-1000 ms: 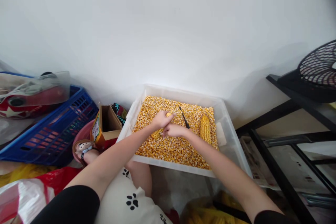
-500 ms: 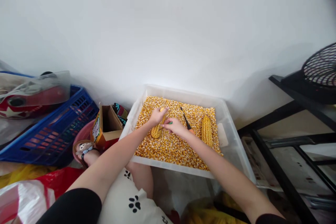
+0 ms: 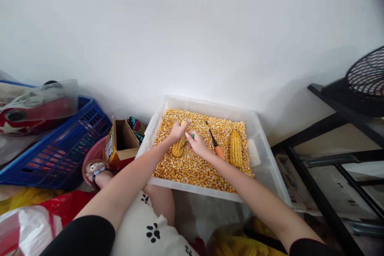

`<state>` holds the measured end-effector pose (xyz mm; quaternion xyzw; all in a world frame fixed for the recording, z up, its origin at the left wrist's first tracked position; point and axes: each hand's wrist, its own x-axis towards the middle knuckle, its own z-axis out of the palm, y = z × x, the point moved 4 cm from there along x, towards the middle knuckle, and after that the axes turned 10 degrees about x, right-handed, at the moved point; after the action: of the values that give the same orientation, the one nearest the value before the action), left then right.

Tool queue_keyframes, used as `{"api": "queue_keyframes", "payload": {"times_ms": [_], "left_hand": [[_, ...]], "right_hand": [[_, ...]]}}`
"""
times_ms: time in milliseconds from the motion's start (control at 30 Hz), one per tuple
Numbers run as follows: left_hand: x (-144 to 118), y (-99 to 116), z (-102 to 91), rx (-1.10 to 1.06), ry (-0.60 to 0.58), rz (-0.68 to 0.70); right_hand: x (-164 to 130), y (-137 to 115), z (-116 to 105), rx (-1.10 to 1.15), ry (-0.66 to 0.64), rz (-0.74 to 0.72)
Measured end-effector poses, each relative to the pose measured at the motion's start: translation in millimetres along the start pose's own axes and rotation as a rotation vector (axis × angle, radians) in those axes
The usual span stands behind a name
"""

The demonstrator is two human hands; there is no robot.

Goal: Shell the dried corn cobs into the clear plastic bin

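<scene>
Plastic tub (image 3: 265,164) with a bed of loose kernels (image 3: 192,172), an ear of corn (image 3: 235,149) lying at the right and an orange-handled tool (image 3: 220,152) just left of it. Left of the tub's centre, the left hand (image 3: 178,131) curls its fingers around a second ear (image 3: 178,149); the right hand (image 3: 197,144), fingers pinched together, grips a small green-handled tool (image 3: 192,136), its thin shaft directed at that ear.

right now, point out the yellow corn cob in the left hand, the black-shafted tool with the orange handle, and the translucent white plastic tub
Held yellow corn cob (image 3: 177,151): head view, on its near end.
Orange-handled tool (image 3: 219,152): head view, on its handle.
Translucent plastic tub (image 3: 195,190): head view, on its near side.
</scene>
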<state>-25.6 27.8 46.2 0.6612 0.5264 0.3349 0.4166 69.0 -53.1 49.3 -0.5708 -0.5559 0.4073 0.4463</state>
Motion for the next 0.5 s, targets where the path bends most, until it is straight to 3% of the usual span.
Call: {"api": "queue_keyframes", "payload": {"times_ms": [500], "left_hand": [[-0.1,-2.1,-0.1,0.032,-0.008,0.009]], "right_hand": [[-2.6,-0.8,2.8,0.074,0.025,0.029]]}}
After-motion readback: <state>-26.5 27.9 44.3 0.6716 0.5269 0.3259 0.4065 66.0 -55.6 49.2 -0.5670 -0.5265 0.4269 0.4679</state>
